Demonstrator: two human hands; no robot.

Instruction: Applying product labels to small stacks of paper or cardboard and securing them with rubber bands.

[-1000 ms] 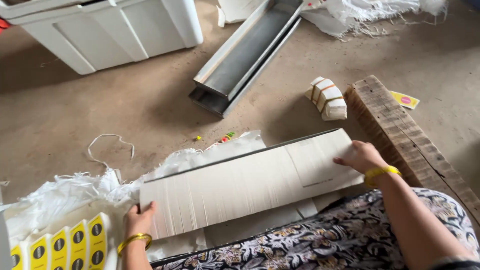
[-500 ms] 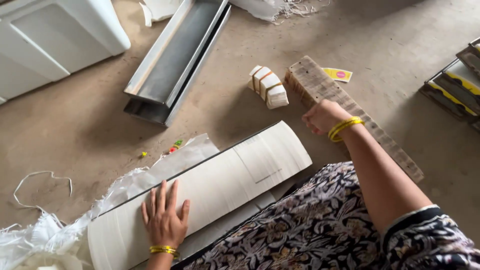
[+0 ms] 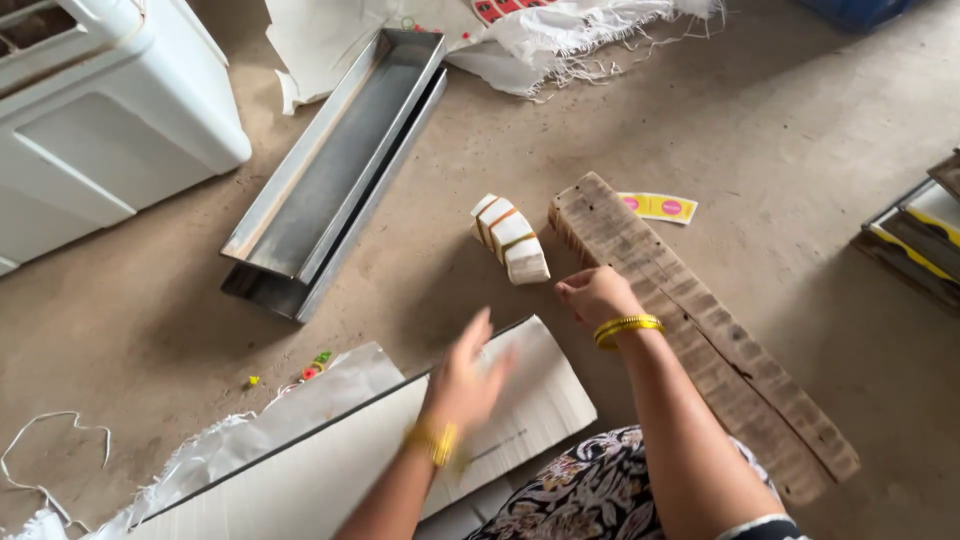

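- Right hand (image 3: 592, 296) is down at the near edge of the long wooden plank (image 3: 700, 330), fingers curled into a loose fist against the wood; whether that grip is pinching anything I cannot tell, as the fingers hide the contact
- The plank lies flat on the concrete floor (image 3: 780, 120), running diagonally away from the person's lap, so its worn top face is up and easy to reach
- Left hand (image 3: 462, 380) is blurred, hanging over the white cardboard sheet (image 3: 520, 400) with fingers spread and open, holding nothing
- That sheet rests on the floor right in front of the knees, one end toward the plank, which keeps it within arm's reach of both hands
- Just beyond the right hand sits a small bundle of white packets (image 3: 510, 238) with bands around it, close beside the plank's far end but not touching the hand
- A yellow label strip (image 3: 658, 207) lies on the floor just past the plank
- Further out, a long metal tray (image 3: 335, 170) lies open side up, well apart from both hands
- A white plastic crate (image 3: 100, 130) stands at the upper left, and torn white sacking (image 3: 560, 40) is bunched along the top edge
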